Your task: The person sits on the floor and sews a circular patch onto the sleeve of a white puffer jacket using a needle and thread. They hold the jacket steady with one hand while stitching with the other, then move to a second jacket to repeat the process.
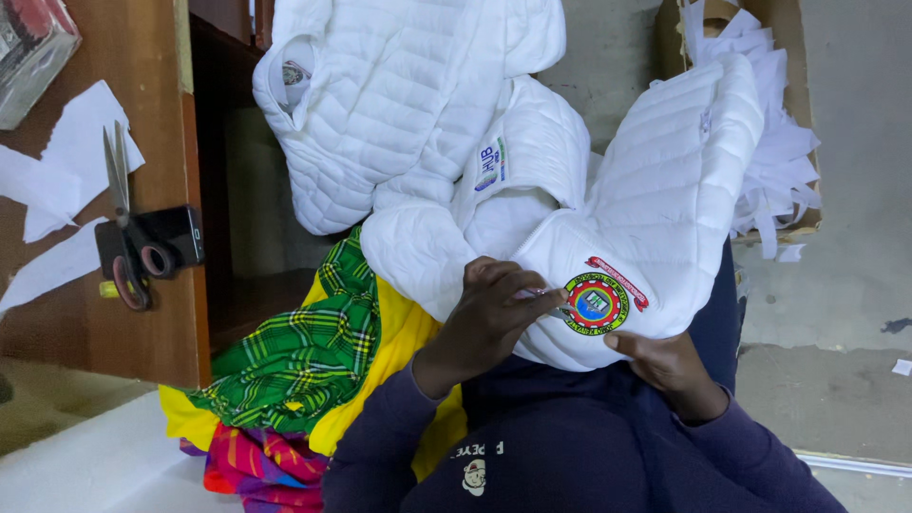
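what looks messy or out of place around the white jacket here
Nothing on the white quilted jacket looks damaged. The mess is around it: white paper offcuts spill over the cardboard box edge at the right, more paper scraps lie loose beside the scissors on the wooden table, and a few scraps dot the floor.

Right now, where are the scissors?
In the head view, the scissors lie far left on the wooden table, beside a black phone and paper scraps.

Wooden table at left, grey concrete floor, cardboard box of white scraps
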